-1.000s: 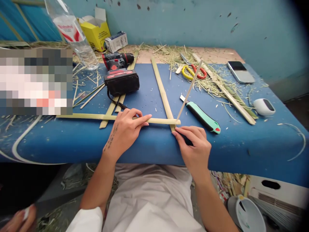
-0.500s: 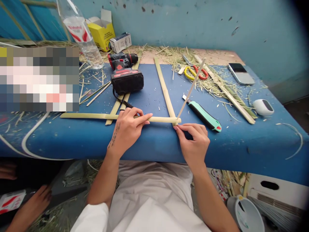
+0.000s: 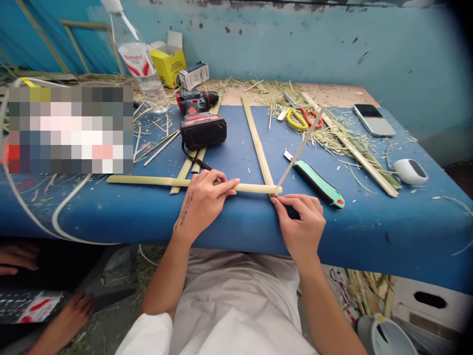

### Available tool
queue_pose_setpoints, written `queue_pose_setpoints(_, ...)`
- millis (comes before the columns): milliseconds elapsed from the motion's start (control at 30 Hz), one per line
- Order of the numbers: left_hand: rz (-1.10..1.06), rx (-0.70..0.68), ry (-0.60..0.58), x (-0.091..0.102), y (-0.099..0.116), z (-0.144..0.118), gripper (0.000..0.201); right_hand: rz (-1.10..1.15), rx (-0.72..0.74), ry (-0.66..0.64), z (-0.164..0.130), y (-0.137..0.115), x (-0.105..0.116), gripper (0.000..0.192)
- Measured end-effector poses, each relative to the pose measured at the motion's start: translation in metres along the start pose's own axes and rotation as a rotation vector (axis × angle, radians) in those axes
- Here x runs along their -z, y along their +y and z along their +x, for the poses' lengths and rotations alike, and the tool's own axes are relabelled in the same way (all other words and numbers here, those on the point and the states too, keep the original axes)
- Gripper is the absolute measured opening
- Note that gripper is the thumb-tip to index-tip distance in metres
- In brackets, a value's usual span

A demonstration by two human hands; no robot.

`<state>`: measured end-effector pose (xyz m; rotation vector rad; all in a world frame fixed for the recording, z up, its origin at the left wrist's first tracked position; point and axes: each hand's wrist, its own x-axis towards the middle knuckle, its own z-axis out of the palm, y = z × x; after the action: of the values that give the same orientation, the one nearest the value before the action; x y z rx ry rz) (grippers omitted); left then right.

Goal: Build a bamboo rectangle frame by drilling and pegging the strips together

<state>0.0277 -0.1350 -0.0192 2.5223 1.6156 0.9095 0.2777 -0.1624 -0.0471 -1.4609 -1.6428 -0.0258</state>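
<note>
Pale bamboo crosspiece [image 3: 258, 188] lies near the front edge of the blue bench [image 3: 236, 224], running left to right. Its right end laps over the near end of a lengthwise strip [image 3: 256, 143]; further left it crosses a slanted strip [image 3: 180, 178]. A thin stick [image 3: 301, 147] rises from the right-hand crossing, leaning away to the right; cannot tell whether it passes through the pieces.

Left hand [image 3: 205, 197]: fingers curled, thumb and forefinger closed on the crosspiece, left of the crossing. Right hand [image 3: 301, 217]: thumb and forefinger pinched on the near end of the lengthwise strip, just below the crossing; other fingers bent.

Just right of the stick, a green-and-black utility knife [image 3: 318, 183], blade pointing up and left. Beyond the left hand, a power drill [image 3: 202, 127], battery toward the person, resting over the slanted strip.

Farther out: scissors [image 3: 305, 119] with yellow and red handles among shavings [image 3: 332, 140]; phone [image 3: 374, 120] at far right, white rounded device [image 3: 411, 171] nearer. Back left: water bottle [image 3: 138, 64], open yellow box [image 3: 168, 65], small white box [image 3: 194, 75] beside it.
</note>
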Motion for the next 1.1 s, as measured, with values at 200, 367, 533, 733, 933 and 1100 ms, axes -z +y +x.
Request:
queue_pose_setpoints(200,-0.004,0.013,-0.002,0.0016,0.0015,0.0007,0.029,-0.006,0.018,0.011,-0.0006,0.0011,-0.0002,0.011)
queue_pose_setpoints(367,-0.026,0.033,0.002,0.0012,0.001,0.0009,0.027,-0.015,0.015,0.006,-0.001,0.0012,0.0001,0.013)
queue_pose_setpoints(533,-0.031,0.039,-0.004,0.0014,0.0013,0.0006,0.028,-0.023,0.01,-0.003,-0.0009,0.0007,0.0006,0.012)
queue_pose_setpoints(733,-0.038,0.044,-0.005,0.0019,0.0025,0.0008,0.027,-0.036,0.021,0.003,-0.0015,0.0018,-0.0004,0.011)
queue_pose_setpoints(933,-0.04,0.054,-0.008,0.0008,0.0016,-0.0001,0.027,-0.041,0.053,0.024,-0.0021,0.0036,-0.0004,0.011)
queue_pose_setpoints(1100,-0.035,0.049,-0.007,0.001,0.0014,-0.0009,0.027,-0.042,0.077,0.043,-0.0025,0.0057,-0.0017,0.009)
